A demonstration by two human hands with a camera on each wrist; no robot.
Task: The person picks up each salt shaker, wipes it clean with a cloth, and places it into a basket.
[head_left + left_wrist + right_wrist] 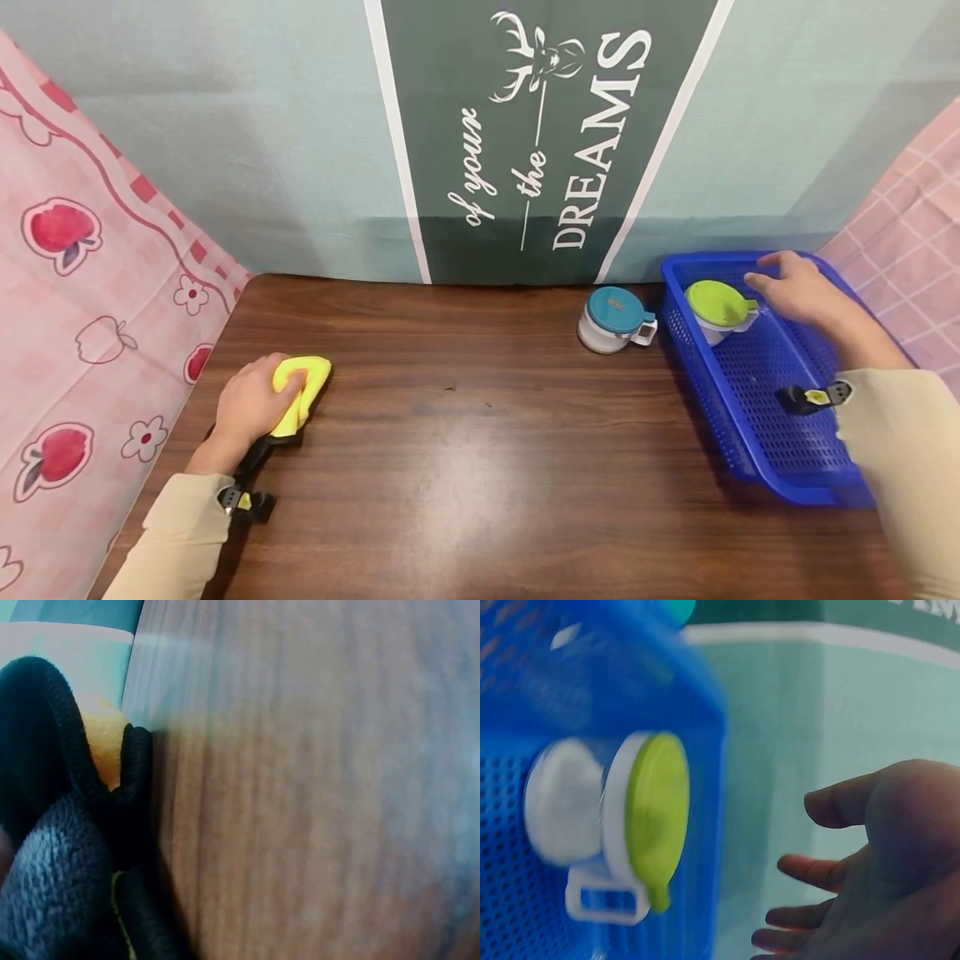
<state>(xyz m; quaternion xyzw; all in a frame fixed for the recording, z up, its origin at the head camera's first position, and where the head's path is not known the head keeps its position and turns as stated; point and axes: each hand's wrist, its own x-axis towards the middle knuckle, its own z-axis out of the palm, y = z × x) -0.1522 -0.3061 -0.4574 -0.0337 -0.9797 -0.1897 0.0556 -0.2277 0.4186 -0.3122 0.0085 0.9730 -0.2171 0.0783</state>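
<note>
1. Green-lidded cup (716,308) and yellow cloth (307,385) were what I tracked from my remote seat: in the head view, the cup sat inside the blue basket (806,491), near its far left corner, just left of the right hand (798,287).
2. Open wooden table (465,400) ran between the cloth and the basket, with a printed curtain (285,142) along its back edge; a blue-lidded cup (615,319) stood just outside the basket's left wall.
3. I had the left hand (251,400) gripping the cloth near the table's left edge, thumb over the top.
4. My left wrist view showed dark fabric (52,877) folded around a yellow patch (107,746), tabletop stretching rightward; I could not tell the finger positions there.
5. In my right wrist view, the right hand's fingers were spread, apart from the green-lidded cup, with the basket's rim between them.
</note>
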